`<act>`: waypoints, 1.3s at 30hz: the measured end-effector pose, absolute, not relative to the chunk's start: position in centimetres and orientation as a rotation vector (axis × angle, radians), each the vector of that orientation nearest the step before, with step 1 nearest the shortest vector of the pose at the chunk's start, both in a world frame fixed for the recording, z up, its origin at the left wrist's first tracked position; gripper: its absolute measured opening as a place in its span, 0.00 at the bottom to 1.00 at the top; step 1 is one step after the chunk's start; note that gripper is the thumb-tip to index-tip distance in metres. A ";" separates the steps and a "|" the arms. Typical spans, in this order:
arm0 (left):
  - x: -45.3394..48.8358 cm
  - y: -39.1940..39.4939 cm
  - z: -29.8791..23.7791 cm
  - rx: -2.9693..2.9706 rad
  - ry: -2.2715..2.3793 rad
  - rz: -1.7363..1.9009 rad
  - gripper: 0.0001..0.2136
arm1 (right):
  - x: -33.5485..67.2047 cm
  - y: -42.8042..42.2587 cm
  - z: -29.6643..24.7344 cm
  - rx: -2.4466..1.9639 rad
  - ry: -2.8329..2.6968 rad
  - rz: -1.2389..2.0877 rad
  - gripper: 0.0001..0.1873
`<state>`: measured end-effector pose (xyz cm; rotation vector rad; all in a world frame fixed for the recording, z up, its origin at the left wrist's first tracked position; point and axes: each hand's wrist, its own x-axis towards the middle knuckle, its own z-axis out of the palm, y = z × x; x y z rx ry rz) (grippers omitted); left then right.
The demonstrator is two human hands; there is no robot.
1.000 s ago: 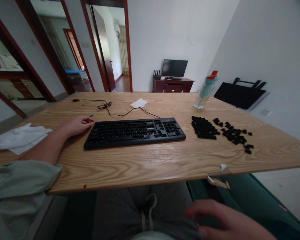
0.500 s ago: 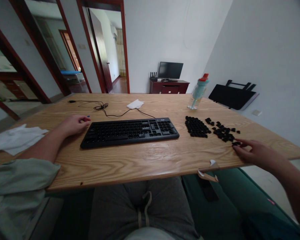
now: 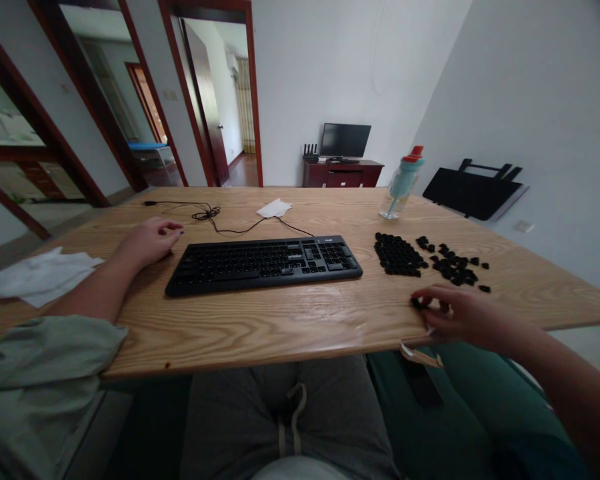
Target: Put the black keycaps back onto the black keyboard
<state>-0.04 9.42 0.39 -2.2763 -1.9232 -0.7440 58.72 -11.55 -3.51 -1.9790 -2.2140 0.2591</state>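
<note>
A black keyboard (image 3: 263, 265) lies in the middle of the wooden table. At its left end rests my left hand (image 3: 153, 240), fingers curled in; a small dark bluish tip shows at the fingertips, too small to name. My right hand (image 3: 447, 308) pinches a small black keycap (image 3: 419, 303) between thumb and fingers, close to the table's front edge. Beyond that hand, black keycaps sit in a tight block (image 3: 399, 255). To the right of the block is a looser scatter of keycaps (image 3: 455, 267), with one keycap (image 3: 485, 289) apart at the near side.
The keyboard's cable (image 3: 207, 213) lies coiled behind it, beside a white tissue (image 3: 275, 209). Crumpled white tissues (image 3: 40, 277) lie at the left. A water bottle (image 3: 401, 183) with a red lid stands at the back right. Below the front edge a dark phone-like slab (image 3: 423, 383) lies on the green seat.
My right hand has moved left and nearer, away from the loose keycaps, carrying one keycap. My left hand has lifted and turned slightly, staying beside the keyboard. The view has shifted a little.
</note>
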 end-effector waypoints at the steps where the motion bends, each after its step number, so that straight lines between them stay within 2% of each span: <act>1: 0.6 9.2 0.7 -2.254 -1.859 -0.851 0.14 | 56.9 -11.3 -3.4 -1.899 -2.292 0.243 0.18; 6: 7.2 7.1 1.4 -2.354 -1.412 -1.198 0.18 | 46.9 -8.5 -1.9 -1.431 -2.651 0.220 0.17; 11: 14.9 5.6 1.4 -2.686 -0.882 -0.883 0.12 | 38.6 -4.5 -0.5 -0.935 -2.935 0.116 0.12; 15: 16.3 5.3 1.1 -2.794 -0.768 -0.830 0.11 | 36.2 -2.6 -0.6 -0.780 -2.910 0.127 0.13; 19: 14.6 3.7 0.8 -2.999 -0.809 -0.766 0.09 | 37.5 -1.6 -0.8 -0.813 -2.593 0.543 0.18; 23: 14.4 1.2 0.7 -3.215 -0.612 -0.469 0.07 | 39.8 -0.2 -0.3 -0.917 -2.113 0.974 0.14; 29: 15.5 -0.1 0.3 -3.157 -0.519 -0.266 0.07 | 40.3 0.9 -0.3 -0.903 -1.614 1.434 0.17; 34: 15.2 0.8 0.0 -3.247 -0.636 -0.360 0.08 | 39.5 0.7 -0.4 -0.843 -1.456 1.589 0.16; 39: 15.0 1.2 0.3 -3.347 -1.025 -0.726 0.08 | 39.7 0.6 -0.3 -0.864 -1.414 1.617 0.17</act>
